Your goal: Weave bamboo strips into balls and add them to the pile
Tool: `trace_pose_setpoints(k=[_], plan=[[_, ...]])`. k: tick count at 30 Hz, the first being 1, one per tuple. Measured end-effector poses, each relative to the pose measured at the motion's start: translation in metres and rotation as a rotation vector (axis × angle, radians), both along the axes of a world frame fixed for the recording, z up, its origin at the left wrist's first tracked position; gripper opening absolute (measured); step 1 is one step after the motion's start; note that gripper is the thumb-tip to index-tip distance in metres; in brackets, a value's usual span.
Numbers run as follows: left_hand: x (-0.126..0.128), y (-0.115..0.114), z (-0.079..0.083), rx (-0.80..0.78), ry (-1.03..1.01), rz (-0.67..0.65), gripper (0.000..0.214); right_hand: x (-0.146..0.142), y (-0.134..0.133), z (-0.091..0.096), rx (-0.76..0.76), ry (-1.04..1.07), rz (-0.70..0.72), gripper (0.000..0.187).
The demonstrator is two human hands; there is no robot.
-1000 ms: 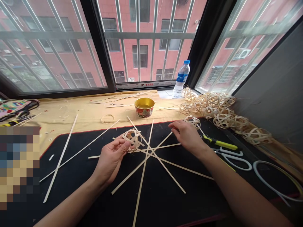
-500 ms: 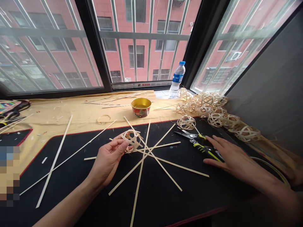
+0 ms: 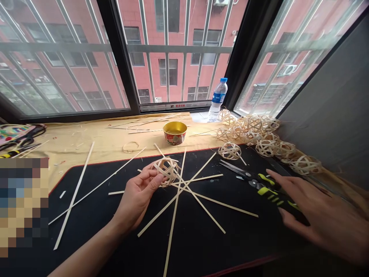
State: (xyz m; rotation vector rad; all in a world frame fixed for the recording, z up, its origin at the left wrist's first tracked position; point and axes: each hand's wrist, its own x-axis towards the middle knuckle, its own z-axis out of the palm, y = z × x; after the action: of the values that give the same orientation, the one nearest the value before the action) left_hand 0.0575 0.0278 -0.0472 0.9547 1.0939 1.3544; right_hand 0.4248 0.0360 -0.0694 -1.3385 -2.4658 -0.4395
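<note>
My left hand (image 3: 138, 196) grips a partly open woven bamboo-strip ball (image 3: 166, 171) between its thumb and fingers, above the middle of a black desk mat (image 3: 198, 246). Several long thin bamboo strips (image 3: 184, 192) cross in a star beneath and beside that ball. At the lower right, my right hand (image 3: 319, 219) spreads its fingers over the yellow-and-black handles of metal snips (image 3: 265, 188). I cannot tell whether its fingers touch them. A second woven ball (image 3: 230, 151) rests on the mat, left of the snips' blades.
A heap of woven balls (image 3: 256, 134) runs along the window ledge to the right. A gold-lined bowl (image 3: 174, 132), a small strip ring (image 3: 130, 147) and a water bottle (image 3: 218, 99) stand beyond the mat, on or near a tan cloth (image 3: 100, 142). Window bars lie behind.
My right hand has moved from the woven ball on the mat to the snips, and drawn further right. The left hand still holds its ball. The view has shifted slightly.
</note>
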Motion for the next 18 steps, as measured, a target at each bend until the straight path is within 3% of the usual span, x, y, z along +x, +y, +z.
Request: trace_pose_setpoints(k=[4,10,18], plan=[[0.002,-0.001,0.003,-0.041,-0.086,-0.007,0.019,-0.045,-0.014,0.013,0.068,0.193,-0.047,0.050],[0.006,-0.004,0.003,0.093,-0.073,0.034,0.014,-0.113,-0.013,0.000,0.014,0.307,0.023,0.054],[0.004,-0.005,0.004,0.131,-0.103,0.078,0.011,-0.137,-0.007,-0.006,0.112,0.320,0.027,0.056]])
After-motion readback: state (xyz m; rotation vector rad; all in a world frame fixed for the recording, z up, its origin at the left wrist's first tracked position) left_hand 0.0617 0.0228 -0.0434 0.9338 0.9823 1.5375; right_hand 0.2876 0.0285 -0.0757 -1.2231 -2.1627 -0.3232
